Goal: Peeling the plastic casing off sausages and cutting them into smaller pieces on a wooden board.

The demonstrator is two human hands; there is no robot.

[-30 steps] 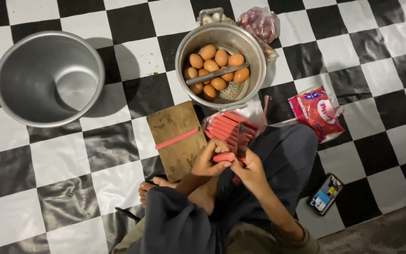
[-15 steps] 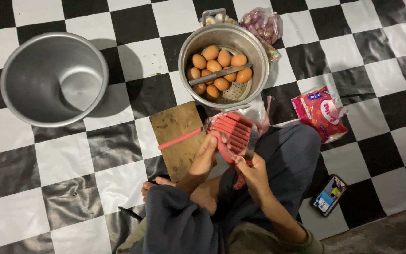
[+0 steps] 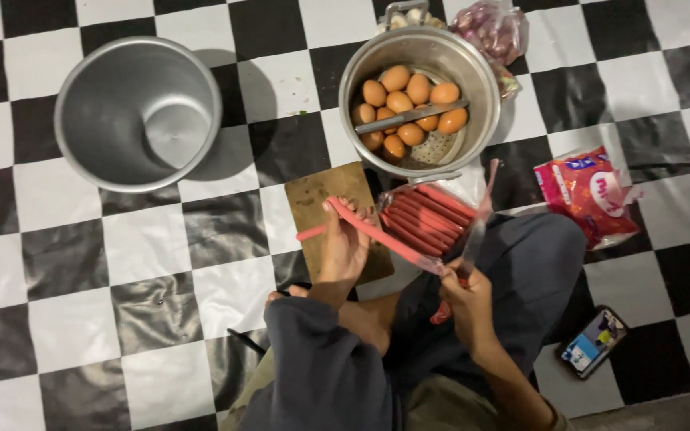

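head view, sausage [image 3: 381,236] stretched between left hand [image 3: 343,249], right hand [image 3: 465,297]

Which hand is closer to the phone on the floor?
The right hand. It is just up and to the left of the phone, holding one end of a long pink sausage. The left hand is farther away, over the cutting board.

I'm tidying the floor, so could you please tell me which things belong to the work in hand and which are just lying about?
In hand:
- long pink sausage, held by left hand and right hand
- open sausage pack
- wooden board

Lying about:
- empty pot
- pot of eggs
- phone
- pink packet
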